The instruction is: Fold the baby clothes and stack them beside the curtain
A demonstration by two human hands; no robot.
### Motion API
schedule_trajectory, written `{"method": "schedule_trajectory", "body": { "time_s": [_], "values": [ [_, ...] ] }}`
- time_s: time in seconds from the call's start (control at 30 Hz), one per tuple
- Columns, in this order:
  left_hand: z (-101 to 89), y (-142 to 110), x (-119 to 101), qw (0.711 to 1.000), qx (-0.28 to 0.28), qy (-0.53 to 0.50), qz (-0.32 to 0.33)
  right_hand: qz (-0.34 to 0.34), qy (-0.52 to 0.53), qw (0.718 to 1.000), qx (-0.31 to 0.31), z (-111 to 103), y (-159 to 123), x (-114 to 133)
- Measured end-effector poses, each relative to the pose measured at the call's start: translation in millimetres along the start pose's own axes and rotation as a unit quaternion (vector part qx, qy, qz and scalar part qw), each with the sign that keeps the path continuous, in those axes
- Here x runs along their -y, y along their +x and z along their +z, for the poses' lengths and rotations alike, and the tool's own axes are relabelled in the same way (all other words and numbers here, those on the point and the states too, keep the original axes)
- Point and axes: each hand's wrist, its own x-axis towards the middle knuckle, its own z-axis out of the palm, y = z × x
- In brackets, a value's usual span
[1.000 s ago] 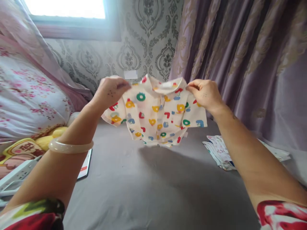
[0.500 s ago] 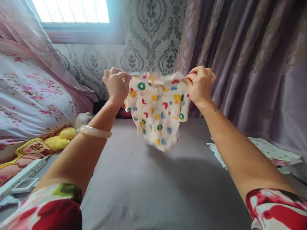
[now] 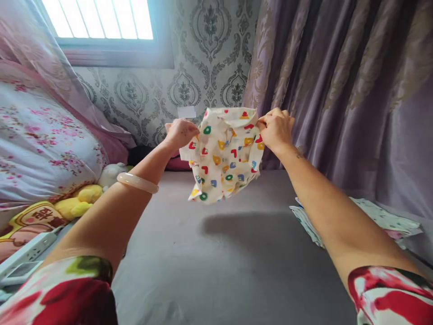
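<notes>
A small white short-sleeved shirt [image 3: 225, 155] with red, yellow, green and blue letter-like prints hangs in the air between my hands. My left hand [image 3: 182, 134] pinches it near the shoulder on the left side, fingers closed. On the other side my right hand [image 3: 276, 128] grips the opposite shoulder, also closed. The lower hem swings free, with one corner turned out at the lower left. Beneath it, a shadow falls on the grey bed sheet [image 3: 216, 262].
Folded clothes [image 3: 385, 216] lie at the right by the purple curtain [image 3: 358, 126]. Along the left are a floral bundle [image 3: 47, 135], a yellow plush toy [image 3: 81, 201] and a white power strip [image 3: 30, 253]. A patterned wall [image 3: 135, 95] and window [image 3: 98, 18] stand behind.
My left hand has come lower and inward to the right; my right hand has dropped slightly. Between them the shirt has swung, its hem now lifted and skewed. Both hands still hold it.
</notes>
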Motion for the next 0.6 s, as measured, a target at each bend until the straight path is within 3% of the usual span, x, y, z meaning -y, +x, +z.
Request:
{"method": "schedule_trajectory", "body": {
  "time_s": [0.07,0.17,0.33,0.6],
  "values": [
    [1.1,1,0,0.999,0.031,0.007,-0.026,0.018,0.007,1.000,0.019,3,4,0],
    [2.8,0,-2,0.997,0.016,0.004,-0.075,0.041,0.020,0.998,0.043,7,9,1],
    [7.9,-2,-6,0.995,-0.019,-0.033,-0.090,0.081,0.019,0.995,0.056,10,9,5],
    [13.4,-3,-4,0.992,-0.090,-0.080,-0.032,0.068,0.021,0.997,0.021,10,-5,12]
  ]
}}
